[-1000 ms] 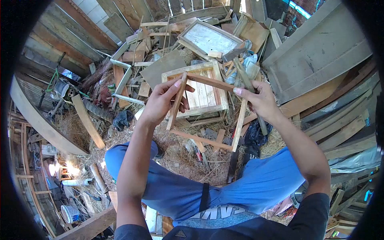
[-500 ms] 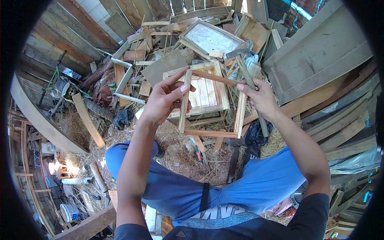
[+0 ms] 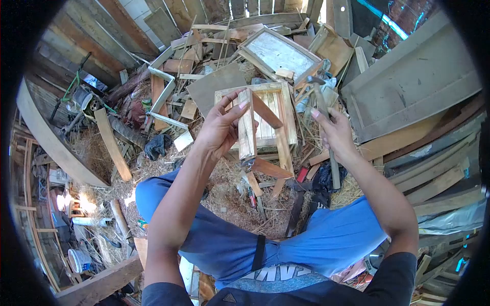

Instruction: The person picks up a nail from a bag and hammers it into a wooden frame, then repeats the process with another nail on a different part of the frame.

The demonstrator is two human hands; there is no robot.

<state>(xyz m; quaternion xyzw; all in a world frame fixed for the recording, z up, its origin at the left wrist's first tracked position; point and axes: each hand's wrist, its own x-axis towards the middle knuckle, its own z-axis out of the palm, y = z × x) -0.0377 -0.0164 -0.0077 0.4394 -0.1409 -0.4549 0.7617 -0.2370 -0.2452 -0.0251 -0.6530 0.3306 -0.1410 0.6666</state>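
Note:
My left hand [image 3: 223, 125] is closed on one side of a small rectangular wooden frame [image 3: 248, 130], thumb in front. The frame is held in the air, turned so that the wide face of its near-left piece shows and its far side sits to the right. In my right hand [image 3: 337, 133] is a hammer [image 3: 332, 163], gripped partway along its handle with the head up. The hammer is apart from the frame. Behind the frame, partly hidden by it, lies a larger slatted wooden box [image 3: 289, 115].
Scrap wood and a framed panel [image 3: 280, 51] are heaped at the back. A large grey board [image 3: 403, 81] leans at the right. A red-handled tool [image 3: 252, 199] and a red object [image 3: 302, 174] lie on the straw-covered ground. A curved plank [image 3: 51, 137] stands at left.
My right hand has come off the frame's right side, keeping the hammer. My left hand has turned the frame, so its left piece now shows a wide face.

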